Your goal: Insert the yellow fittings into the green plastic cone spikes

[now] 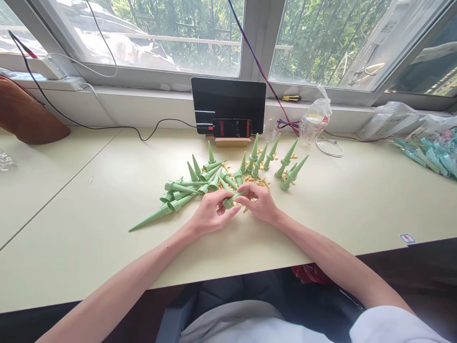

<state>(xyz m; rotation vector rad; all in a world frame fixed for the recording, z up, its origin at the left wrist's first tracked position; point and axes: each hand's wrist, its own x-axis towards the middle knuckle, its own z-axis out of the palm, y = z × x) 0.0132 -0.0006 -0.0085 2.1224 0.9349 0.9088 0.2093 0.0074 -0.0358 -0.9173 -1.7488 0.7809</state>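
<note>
Between my two hands is a green cone piece (229,203), tilted, its wide end toward the left. My left hand (213,209) is closed around that wide end. The fingers of my right hand (257,201) pinch at its narrow end; a small part there is too tiny to make out. Just beyond my hands lie small yellow pieces (262,182) in a loose heap. Green cones (182,186) are piled to the left, some lying and some upright. Several green cones with yellow pieces fitted (293,174) stand upright at the back right of my hands.
A dark tablet (228,100) leans at the window side, with a phone (232,128) on a small stand before it. Cables run along the back. A plastic bag with a cup (315,121) and bagged teal items (435,152) are at right; a brown bag (30,112) is at left.
</note>
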